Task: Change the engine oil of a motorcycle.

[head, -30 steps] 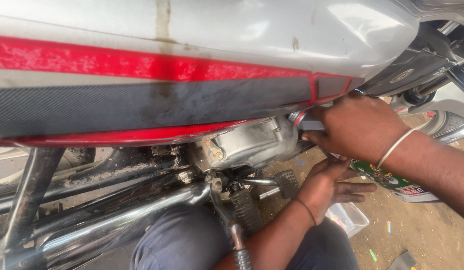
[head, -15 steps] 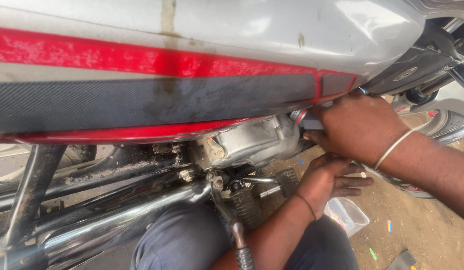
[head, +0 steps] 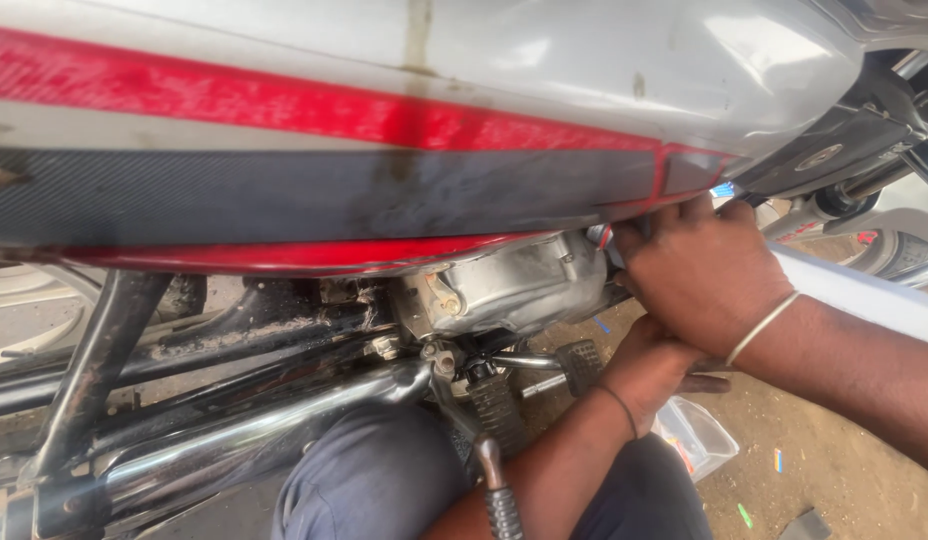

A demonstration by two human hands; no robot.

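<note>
Tank (head: 404,110), silver w/ red stripe, fills the top. Engine (head: 504,290) sits just under tank. Exhaust pipe (head: 254,425) runs below tank, left of engine. Right hand (head: 699,275) presses at tank's lower front edge; grip can't be told. Left hand (head: 649,365) below it beside engine, fingers hidden. Plastic bag (head: 699,440) lies under hands.

Tight gap between tank (head: 434,120) and engine (head: 514,290)
</note>
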